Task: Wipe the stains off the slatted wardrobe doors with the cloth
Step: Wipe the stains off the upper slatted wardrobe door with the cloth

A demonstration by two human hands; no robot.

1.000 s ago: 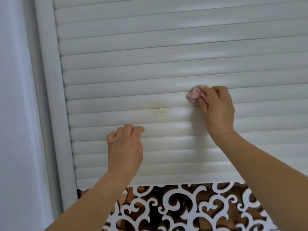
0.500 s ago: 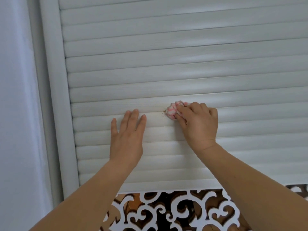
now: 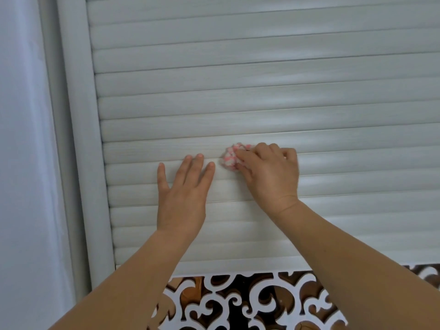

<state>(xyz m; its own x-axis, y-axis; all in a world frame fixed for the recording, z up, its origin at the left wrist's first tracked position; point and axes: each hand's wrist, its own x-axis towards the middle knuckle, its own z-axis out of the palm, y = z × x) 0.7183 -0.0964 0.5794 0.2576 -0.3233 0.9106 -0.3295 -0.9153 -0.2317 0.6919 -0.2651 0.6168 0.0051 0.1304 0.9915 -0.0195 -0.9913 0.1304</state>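
The right hand (image 3: 271,172) grips a bunched pink-and-white cloth (image 3: 232,157) in curled fingers and presses it against a slat of the pale wardrobe door (image 3: 262,67). Just to its left, the left hand (image 3: 184,189) lies flat on the slats, fingers straight and holding nothing. Below the slats runs a white scrollwork panel (image 3: 240,303).

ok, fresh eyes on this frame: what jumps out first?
The two bare hands mid-frame on the pale slatted door: the left hand lies flat with fingers straight, and beside it the right hand grips a bunched pink-and-white cloth against a slat. Next, the white scrollwork panel over dark brown along the bottom edge.
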